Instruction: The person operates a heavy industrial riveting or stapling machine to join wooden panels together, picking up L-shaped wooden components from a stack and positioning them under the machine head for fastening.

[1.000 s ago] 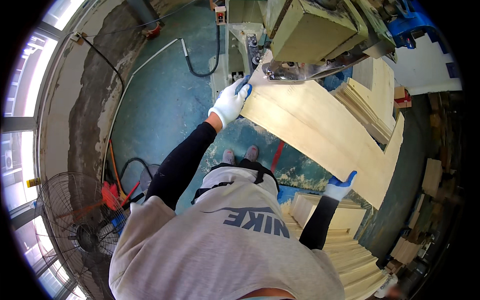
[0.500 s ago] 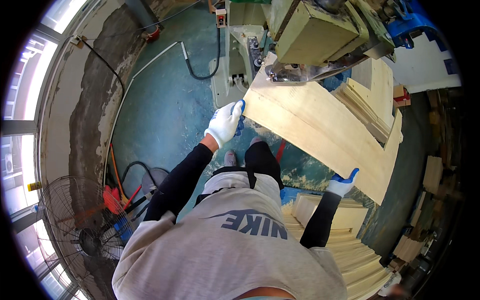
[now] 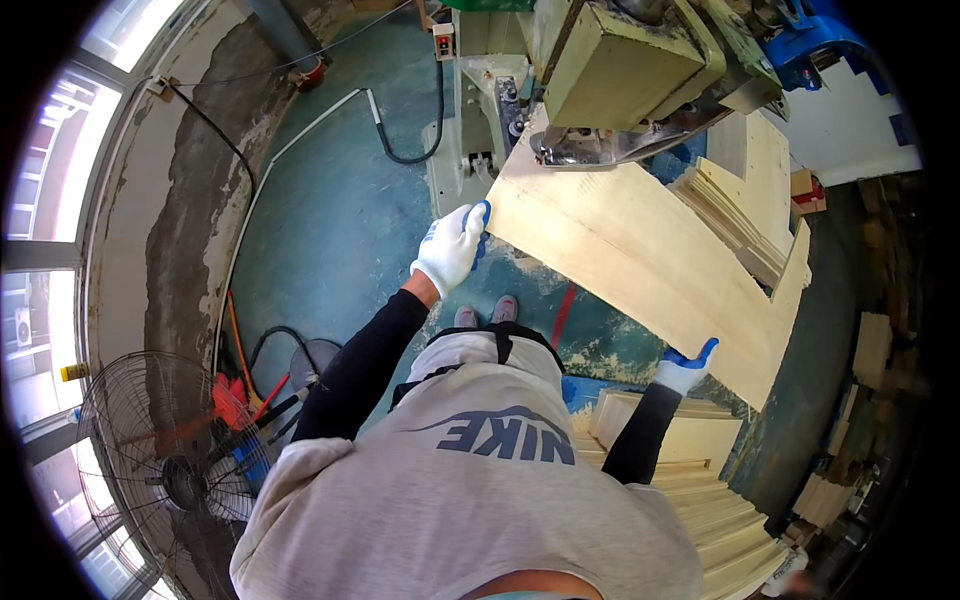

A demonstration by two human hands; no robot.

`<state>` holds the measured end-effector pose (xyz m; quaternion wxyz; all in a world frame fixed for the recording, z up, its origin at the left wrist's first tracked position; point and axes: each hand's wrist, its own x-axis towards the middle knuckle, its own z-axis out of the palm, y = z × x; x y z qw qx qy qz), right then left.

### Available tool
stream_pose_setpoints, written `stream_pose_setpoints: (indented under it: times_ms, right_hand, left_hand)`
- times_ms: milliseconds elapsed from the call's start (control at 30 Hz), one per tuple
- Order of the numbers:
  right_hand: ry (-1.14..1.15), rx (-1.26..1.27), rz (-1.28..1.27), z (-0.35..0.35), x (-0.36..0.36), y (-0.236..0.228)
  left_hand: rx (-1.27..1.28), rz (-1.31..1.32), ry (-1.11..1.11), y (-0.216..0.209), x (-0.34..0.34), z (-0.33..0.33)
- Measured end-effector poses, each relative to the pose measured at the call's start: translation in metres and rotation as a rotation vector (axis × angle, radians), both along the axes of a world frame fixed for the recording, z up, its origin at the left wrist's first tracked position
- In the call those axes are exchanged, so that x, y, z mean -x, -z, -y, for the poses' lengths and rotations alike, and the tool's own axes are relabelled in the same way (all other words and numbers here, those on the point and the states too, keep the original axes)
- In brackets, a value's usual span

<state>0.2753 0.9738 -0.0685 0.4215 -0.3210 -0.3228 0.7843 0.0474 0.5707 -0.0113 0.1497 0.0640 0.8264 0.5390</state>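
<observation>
A long, pale plywood panel (image 3: 640, 250) lies slantwise in front of me, its far end under the head of a green machine (image 3: 625, 75). My left hand (image 3: 452, 248), in a white glove with blue palm, is closed on the panel's left corner, thumb on top and fingers beneath. My right hand (image 3: 686, 368), gloved alike, grips the near edge toward the right end; its thumb rests on the top face and its fingers are hidden below. A notch shows at the panel's far right corner.
Stacked plywood pieces (image 3: 735, 220) lie beyond the panel. Another stack of boards (image 3: 715, 510) stands by my right side. A wire-guard fan (image 3: 180, 480) is at the lower left, near hoses and a red object (image 3: 232, 400). A switch box (image 3: 444, 42) is beside the machine.
Both hands and the panel stay nearly where they were. My feet have come together on the floor, and the view has shifted slightly.
</observation>
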Motion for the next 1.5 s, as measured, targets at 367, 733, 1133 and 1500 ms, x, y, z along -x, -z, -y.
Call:
stream_pose_setpoints:
  times_ms: [367,733,1133,1500]
  right_hand:
    - [0.034,-0.044,-0.043,-0.014,0.039,0.001]
    - [0.013,-0.008,-0.034,-0.036,0.038,0.019]
    - [0.033,0.003,-0.011,-0.036,0.049,0.008]
    - [-0.177,-0.013,0.015,-0.041,0.037,-0.006]
  left_hand:
    - [-0.218,0.177,-0.006,-0.002,0.060,-0.033]
    - [-0.191,0.176,0.051,0.024,0.064,-0.032]
    - [-0.138,0.196,0.052,0.018,0.061,-0.032]
    - [-0.301,0.222,0.106,-0.013,0.016,0.011]
